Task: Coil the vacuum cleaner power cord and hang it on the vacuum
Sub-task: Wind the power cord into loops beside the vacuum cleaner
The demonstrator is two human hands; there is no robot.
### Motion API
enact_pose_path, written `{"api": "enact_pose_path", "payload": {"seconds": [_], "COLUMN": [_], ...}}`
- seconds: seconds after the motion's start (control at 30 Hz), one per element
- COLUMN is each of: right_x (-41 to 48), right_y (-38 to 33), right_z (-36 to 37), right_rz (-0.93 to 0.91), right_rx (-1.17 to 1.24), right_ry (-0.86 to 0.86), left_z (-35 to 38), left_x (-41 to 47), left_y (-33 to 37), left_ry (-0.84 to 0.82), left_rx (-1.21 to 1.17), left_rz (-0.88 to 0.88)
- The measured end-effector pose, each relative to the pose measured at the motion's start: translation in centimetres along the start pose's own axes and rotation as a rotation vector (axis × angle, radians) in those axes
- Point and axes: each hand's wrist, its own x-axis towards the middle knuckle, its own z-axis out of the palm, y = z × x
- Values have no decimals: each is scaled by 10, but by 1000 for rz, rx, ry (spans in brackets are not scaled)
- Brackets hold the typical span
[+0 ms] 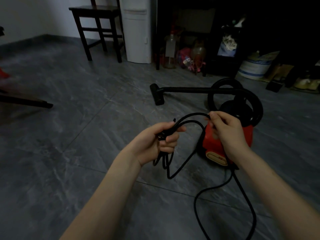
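Note:
A red vacuum cleaner (245,134) with a black top stands on the grey tiled floor at right of centre. Its black hose (256,103) arcs over it, and the wand with the floor nozzle (156,94) lies to the left. My left hand (155,142) is shut on several loops of the black power cord (188,116), with the plug end inside the fist. My right hand (225,129) pinches the cord's top loop just in front of the vacuum. The loose rest of the cord (223,185) trails over the floor below my right forearm.
A dark wooden chair (97,28) and a white appliance (136,32) stand at the back. Bottles, bags and a bucket (254,68) crowd the dark shelf area at back right. A dark furniture leg (26,101) juts in from the left.

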Motion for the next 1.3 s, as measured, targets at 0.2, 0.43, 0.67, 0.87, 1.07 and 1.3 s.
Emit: {"api": "enact_pose_path", "payload": {"seconds": [0.2,0.43,0.67,0.87,1.07,1.3], "right_x": [-9,-25,-32,-28,-35,-38], "right_y": [7,35,46,59,45,27], "right_z": [8,12,-4,-11,6,12], "right_rz": [0,162,599,234,-339,-559], "right_rx": [-3,89,348,-390,-981,-876], "right_ry": [-72,-305,-647,-514,-513,-480], "left_z": [-4,-18,-44,-42,-33,-32], "left_x": [-6,-18,-26,-24,-8,1], "left_y": [4,20,29,29,18,4], "left_ry": [-142,-37,123,290,307,326], "left_rx": [-195,-347,-640,-630,-485,-350], "left_rz": [17,240,561,634,576,500]}}
